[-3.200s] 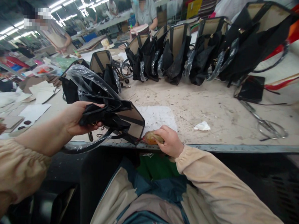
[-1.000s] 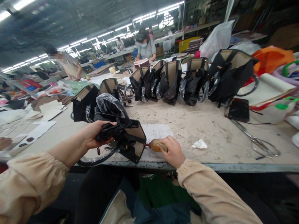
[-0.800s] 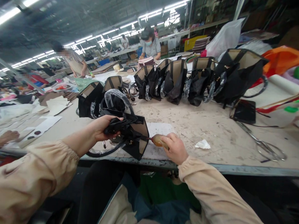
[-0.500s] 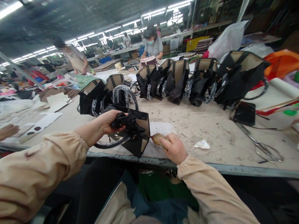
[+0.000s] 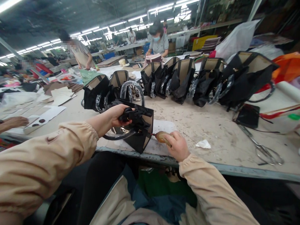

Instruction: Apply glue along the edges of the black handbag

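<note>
Black bag (image 5: 137,141) — one, tilted, at the near edge of the table (image 5: 228,135); probably light, stiff-walled, best held by its soft bunched cloth (image 5: 140,117), where the left hand (image 5: 120,115) grips. Squeeze bottle (image 5: 162,137) — one, to the right, clasped in the right hand (image 5: 178,146) (likely pliable).

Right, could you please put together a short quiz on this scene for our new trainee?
1. Multiple choice: what does the right hand hold? A) a ruler; B) a bottle; C) a brush.
2. True or false: as the picture shows it, the white scrap lies between the bottle and the scissors.
3. Fill in the gap: the bottle's narrow end points toward the ____ that the left hand grips.

Key:
1. B
2. True
3. black bag
</note>
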Motion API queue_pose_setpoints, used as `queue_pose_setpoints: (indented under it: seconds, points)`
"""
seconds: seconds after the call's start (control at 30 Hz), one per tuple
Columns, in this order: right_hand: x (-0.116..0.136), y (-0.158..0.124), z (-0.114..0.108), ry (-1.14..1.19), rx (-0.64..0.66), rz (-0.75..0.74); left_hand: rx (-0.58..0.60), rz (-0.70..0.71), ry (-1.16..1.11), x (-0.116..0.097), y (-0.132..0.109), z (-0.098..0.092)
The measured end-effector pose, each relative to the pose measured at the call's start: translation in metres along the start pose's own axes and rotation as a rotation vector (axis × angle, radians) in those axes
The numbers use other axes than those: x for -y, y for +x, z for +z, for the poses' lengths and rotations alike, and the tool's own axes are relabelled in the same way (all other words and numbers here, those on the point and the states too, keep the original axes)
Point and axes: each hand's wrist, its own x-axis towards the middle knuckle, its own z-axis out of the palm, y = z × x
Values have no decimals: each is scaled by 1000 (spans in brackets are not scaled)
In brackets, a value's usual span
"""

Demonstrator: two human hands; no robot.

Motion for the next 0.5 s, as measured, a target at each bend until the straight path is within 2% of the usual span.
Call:
queue_pose_setpoints:
  seconds: [0.3,0.43,0.5]
  points:
    - [-4,11,-3,-11,-86,-1,10,24,-29,-1,9,2]
    - [-8,7,3,-1,-45,15,8,1,-41,-1,10,4]
    - [-6,3,7,18,-7,22,-38,-36,-160,-1,10,4]
